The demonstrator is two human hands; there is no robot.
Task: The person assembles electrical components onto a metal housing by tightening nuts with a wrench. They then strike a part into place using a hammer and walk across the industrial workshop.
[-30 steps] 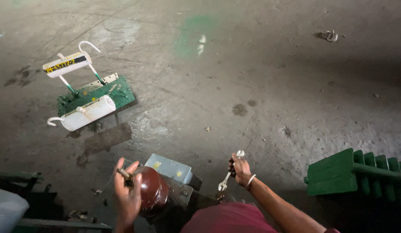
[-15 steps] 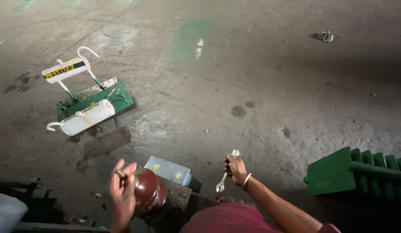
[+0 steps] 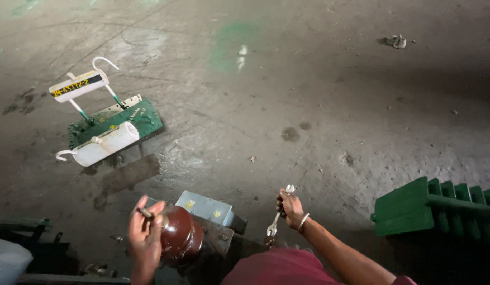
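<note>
Insulator [image 3: 177,235], brown and domed on its grey mount at the lower edge, was touched by the left hand [image 3: 145,238] pinching a small fitting, while the spanner [image 3: 278,217] clasped in the right hand [image 3: 291,209] had barely shifted since a second before.

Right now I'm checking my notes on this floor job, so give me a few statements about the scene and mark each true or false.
1. The right hand holds a metal spanner. True.
2. The left hand rests on the green finned part. False: it is at the brown ceramic insulator, pinching a small dark piece.
3. A green plate with white hooked pieces lies on the concrete floor. True.
4. The spanner lies on the floor. False: it is in the right hand's grip.
</note>
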